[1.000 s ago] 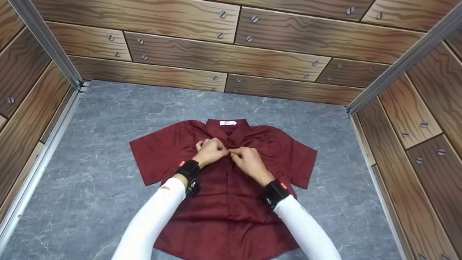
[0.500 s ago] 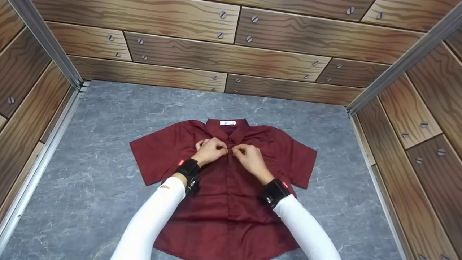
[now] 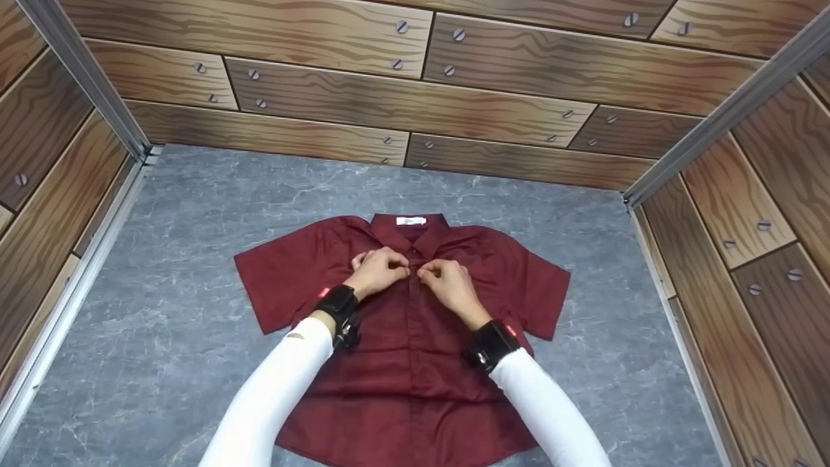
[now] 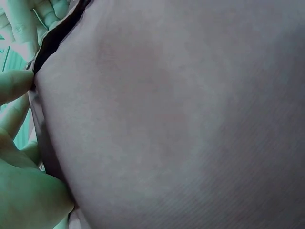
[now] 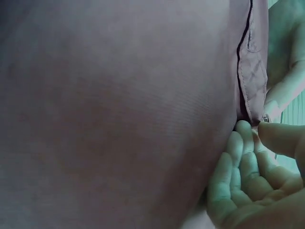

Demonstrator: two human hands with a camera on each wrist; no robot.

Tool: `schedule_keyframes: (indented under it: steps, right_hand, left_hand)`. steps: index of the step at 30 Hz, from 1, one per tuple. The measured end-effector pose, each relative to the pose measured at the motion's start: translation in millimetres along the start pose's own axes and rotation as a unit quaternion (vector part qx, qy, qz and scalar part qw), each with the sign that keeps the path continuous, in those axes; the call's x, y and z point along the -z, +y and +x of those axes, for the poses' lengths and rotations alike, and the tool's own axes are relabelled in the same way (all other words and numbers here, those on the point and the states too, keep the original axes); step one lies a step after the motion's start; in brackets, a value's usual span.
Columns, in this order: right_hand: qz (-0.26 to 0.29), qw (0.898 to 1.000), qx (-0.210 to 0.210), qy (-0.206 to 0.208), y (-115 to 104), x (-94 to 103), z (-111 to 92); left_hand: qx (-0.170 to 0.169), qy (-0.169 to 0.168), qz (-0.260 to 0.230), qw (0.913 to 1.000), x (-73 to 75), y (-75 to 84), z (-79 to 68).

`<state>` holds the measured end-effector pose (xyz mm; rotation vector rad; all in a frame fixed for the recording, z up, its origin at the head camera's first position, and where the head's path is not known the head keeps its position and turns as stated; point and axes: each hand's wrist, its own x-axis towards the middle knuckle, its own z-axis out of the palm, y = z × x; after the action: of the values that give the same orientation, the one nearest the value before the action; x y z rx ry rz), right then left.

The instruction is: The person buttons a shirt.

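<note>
A dark red short-sleeved shirt lies front up, its collar pointing away from me. Just below the collar, my left hand pinches the front placket between thumb and fingertip. Close beside it on the right, my right hand pinches the other side of the placket. Seen from the right wrist, that hand's thumb and forefinger hold the placket edge, where a stitched buttonhole shows. The left wrist view has the left thumb and fingers at the lifted cloth edge. Whether a button sits between the fingers is hard to tell.
The shirt lies on a grey marbled surface. Wood-patterned panels rise behind it and on both sides, with metal rails at the corners. A white label is inside the collar.
My right hand has shifted slightly up and right from the left hand's fingertips, leaving a small gap between them. The left hand stays nearly in place, and the shirt has hardly moved.
</note>
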<state>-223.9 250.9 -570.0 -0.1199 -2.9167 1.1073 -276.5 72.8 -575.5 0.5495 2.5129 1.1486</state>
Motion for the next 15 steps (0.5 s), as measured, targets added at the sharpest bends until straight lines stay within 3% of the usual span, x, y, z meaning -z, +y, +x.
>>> schedule_keyframes:
  steps: [15]
  right_hand:
    - [0.022,0.999,-0.026,-0.024,-4.3,-0.1,0.9]
  left_hand:
    - [-0.024,-0.037,-0.005,0.9990,5.1,-2.7,-1.3]
